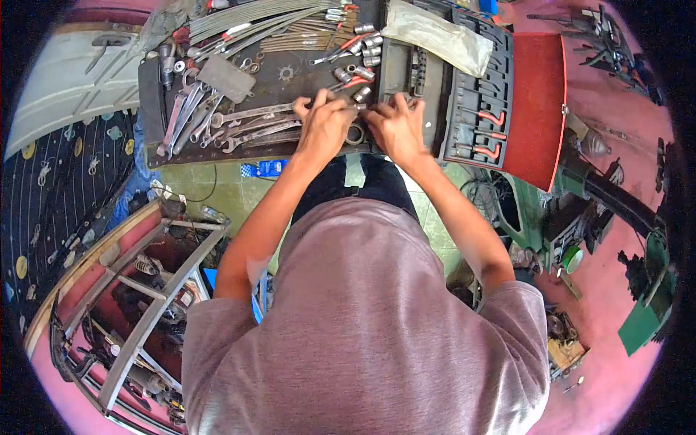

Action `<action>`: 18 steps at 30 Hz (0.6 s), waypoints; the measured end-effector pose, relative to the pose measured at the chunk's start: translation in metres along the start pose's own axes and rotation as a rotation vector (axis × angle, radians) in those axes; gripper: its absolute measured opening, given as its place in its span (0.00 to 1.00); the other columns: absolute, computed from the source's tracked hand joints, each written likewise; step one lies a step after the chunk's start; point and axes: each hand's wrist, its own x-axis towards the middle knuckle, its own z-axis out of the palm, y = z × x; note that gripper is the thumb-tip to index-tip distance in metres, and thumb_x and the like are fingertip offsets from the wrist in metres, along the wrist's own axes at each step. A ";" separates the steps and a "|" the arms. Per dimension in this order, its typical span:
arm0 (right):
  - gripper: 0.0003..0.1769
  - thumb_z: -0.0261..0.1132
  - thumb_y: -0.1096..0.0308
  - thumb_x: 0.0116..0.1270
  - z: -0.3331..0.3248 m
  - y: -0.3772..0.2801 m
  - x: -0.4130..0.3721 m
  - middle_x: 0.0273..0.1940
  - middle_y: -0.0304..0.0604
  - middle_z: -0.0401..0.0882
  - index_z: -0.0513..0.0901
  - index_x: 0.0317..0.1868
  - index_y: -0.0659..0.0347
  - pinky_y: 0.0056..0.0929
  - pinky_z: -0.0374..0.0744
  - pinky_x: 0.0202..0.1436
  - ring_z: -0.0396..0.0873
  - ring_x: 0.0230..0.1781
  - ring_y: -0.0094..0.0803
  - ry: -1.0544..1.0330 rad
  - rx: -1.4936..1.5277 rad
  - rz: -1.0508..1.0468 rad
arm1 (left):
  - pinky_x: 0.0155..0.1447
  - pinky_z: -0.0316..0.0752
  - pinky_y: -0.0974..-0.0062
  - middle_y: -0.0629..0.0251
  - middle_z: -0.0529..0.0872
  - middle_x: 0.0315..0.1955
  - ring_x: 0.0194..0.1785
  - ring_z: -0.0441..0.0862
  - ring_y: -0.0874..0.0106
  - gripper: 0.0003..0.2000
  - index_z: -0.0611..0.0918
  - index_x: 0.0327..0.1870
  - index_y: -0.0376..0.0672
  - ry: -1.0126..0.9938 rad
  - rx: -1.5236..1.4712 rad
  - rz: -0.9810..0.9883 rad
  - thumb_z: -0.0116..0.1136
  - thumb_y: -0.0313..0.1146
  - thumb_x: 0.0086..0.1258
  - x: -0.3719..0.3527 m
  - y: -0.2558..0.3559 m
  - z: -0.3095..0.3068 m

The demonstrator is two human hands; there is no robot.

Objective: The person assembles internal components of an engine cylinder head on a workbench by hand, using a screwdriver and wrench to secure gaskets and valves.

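Between left fingers [329, 106] and right fingers [395, 110], all curled, sits a metal piece [359, 107], grip unclear.

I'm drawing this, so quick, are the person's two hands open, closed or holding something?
Left hand: fingers curled near a short silvery metal piece; grip can't be told.
Right hand: fingers curled near that piece too; grip can't be told.

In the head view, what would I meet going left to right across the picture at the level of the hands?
Dark patterned cloth → fanned wrenches → left hand → right hand → black tool tray → red panel.
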 end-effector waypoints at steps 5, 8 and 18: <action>0.16 0.65 0.64 0.63 0.015 -0.009 -0.005 0.46 0.31 0.85 0.92 0.51 0.43 0.56 0.67 0.55 0.74 0.55 0.38 -0.060 -0.016 -0.019 | 0.61 0.58 0.49 0.82 0.88 0.39 0.55 0.77 0.71 0.11 0.93 0.45 0.59 -0.022 0.060 -0.029 0.68 0.34 0.64 -0.032 -0.009 0.007; 0.16 0.64 0.64 0.65 0.023 -0.011 -0.004 0.46 0.31 0.86 0.91 0.51 0.43 0.57 0.67 0.56 0.74 0.56 0.38 -0.064 -0.072 0.000 | 0.61 0.58 0.48 0.83 0.88 0.40 0.55 0.76 0.71 0.11 0.93 0.46 0.59 -0.012 0.057 -0.066 0.66 0.33 0.65 -0.038 -0.010 0.006; 0.14 0.62 0.63 0.67 0.028 -0.011 0.003 0.45 0.31 0.86 0.91 0.48 0.44 0.57 0.67 0.55 0.73 0.56 0.37 -0.055 -0.120 -0.063 | 0.63 0.59 0.47 0.75 0.89 0.38 0.61 0.76 0.68 0.11 0.93 0.44 0.53 -0.010 0.051 -0.044 0.62 0.31 0.65 -0.035 -0.011 0.011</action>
